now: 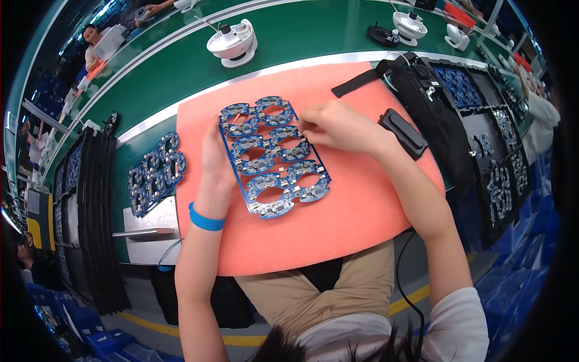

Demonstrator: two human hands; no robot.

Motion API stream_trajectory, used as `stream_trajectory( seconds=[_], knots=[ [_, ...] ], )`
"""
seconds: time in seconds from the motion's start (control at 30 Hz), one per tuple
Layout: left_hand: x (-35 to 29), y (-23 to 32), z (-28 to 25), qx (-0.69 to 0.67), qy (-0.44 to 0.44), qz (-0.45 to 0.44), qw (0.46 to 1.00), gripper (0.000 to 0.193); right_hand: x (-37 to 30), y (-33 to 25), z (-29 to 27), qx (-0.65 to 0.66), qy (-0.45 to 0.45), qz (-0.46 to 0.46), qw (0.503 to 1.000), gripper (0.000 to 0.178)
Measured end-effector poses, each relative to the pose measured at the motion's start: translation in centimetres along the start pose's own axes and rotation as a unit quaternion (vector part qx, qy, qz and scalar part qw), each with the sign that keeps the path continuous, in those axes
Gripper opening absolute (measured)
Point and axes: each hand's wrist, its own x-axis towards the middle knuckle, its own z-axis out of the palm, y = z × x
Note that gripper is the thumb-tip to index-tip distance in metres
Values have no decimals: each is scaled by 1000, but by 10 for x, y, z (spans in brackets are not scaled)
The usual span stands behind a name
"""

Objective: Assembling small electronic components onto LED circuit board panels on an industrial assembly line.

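Observation:
A blue circuit board panel [248, 145], made of several joined ring-shaped boards with round openings, is tilted over a salmon-pink mat [356, 199]. My left hand [216, 160], with a blue band on its wrist, grips the panel along its left edge; some of its fingers are hidden behind the board. At the panel's upper right edge, my right hand [338, 125] is closed, thumb and fingertips pinched against the rim. Whether a small part sits between those fingertips is too small to tell.
Another board panel [157, 172] lies left of the mat, beside a metal plate [151, 211] with a handle. Black trays [96, 211] stack at far left; more trays [482, 127] stand right. A black case [403, 133] rests on the mat. White fan-like housings [234, 45] stand on the green conveyor.

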Motion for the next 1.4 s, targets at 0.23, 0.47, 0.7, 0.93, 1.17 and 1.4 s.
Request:
stream_trajectory(
  seconds=[0.23,0.47,0.7,0.93,1.17,1.4],
  knots=[
    [0,0,1,-9,-2,-4,1000,45,0,3,3,-39,-9,-27,999,15],
    [6,1,-13,27,-29,1,999,50,0,1,-1,100,-20,36,994,17],
    [10,2,-21,0,-53,-2,999,50,-2,3,5,22,-10,-32,999,13],
    [6,2,-11,29,-23,10,999,50,-1,10,13,-9,30,-66,997,11],
    [11,3,-22,17,-32,-3,999,51,1,-1,7,-39,-2,-26,999,10],
    [12,0,-20,32,-3,3,999,47,-2,4,9,-28,11,-48,998,13]
  ],
)
